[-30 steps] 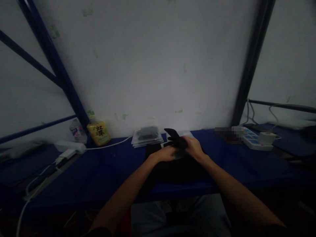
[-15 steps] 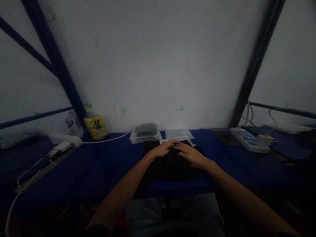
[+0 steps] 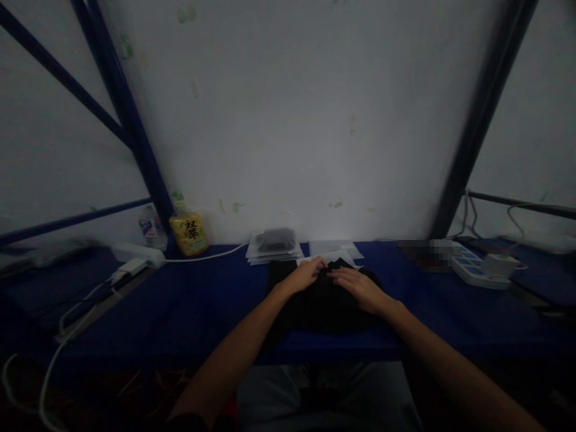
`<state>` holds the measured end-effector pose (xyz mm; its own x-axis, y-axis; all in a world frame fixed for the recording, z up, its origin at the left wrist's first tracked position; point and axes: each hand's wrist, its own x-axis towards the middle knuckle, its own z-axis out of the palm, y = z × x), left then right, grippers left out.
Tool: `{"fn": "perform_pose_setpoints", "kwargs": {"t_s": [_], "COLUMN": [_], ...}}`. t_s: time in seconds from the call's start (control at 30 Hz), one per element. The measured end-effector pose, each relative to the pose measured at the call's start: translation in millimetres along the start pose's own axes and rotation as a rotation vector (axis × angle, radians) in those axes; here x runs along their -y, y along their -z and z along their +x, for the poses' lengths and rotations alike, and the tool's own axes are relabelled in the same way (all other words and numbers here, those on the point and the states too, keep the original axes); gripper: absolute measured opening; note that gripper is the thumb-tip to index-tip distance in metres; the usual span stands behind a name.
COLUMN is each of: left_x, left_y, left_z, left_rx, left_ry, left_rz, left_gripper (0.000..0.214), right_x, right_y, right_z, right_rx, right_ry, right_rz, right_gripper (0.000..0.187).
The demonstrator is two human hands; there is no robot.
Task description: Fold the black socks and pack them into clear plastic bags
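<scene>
on the blue bench, black folded cloth lies crosswise; left hand and right hand rest open on it

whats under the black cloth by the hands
A white sheet seems to slip under the far edge of the black cloth, which lies on the blue tabletop. The left hand and right hand rest on top; anything beneath the cloth's middle is covered.

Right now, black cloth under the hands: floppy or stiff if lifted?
The black cloth looks floppy, bunched in soft folds under the left hand and right hand. Probably light, since it sags low. Its far edge seems to rest on a white sheet, which could slide.
</scene>
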<state>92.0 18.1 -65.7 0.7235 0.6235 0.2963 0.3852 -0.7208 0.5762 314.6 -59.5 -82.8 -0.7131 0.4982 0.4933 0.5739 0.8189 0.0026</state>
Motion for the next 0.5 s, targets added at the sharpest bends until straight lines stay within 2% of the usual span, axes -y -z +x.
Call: {"fn": "perform_pose_setpoints", "kwargs": {"t_s": [0.17,0.3,0.4,0.5], "left_x": [-2.1,-1.4,-3.6,-6.0], "left_y": [0.3,-4.5,-9.2,-13.5], "left_z": [-5.4,-4.7,-3.9,-3.8], "left_rx": [-0.03,-0.011,0.022,0.067], "left_ry": [-0.028,-0.032,0.003,-0.064], "left_rz": [0.079,0.131,0.22,0.29], "left_gripper": [0.02,0.016,0.015,0.035], "right_x": [-7.9,-10.7,-14.5,-17.9], "right_y": [4.2,6.0,4.0,2.9], "right_z": [-3.9,-6.4,-6.6,0.4], "right_rx": [-0.052,-0.154,-0.308,-0.524], "right_ry": [-0.172,-0.336,-0.519,-0.698], "right_rz": [0.156,0.319,0.375,0.349], "right_gripper": [0.048,0.042,0.034,0.033]}}
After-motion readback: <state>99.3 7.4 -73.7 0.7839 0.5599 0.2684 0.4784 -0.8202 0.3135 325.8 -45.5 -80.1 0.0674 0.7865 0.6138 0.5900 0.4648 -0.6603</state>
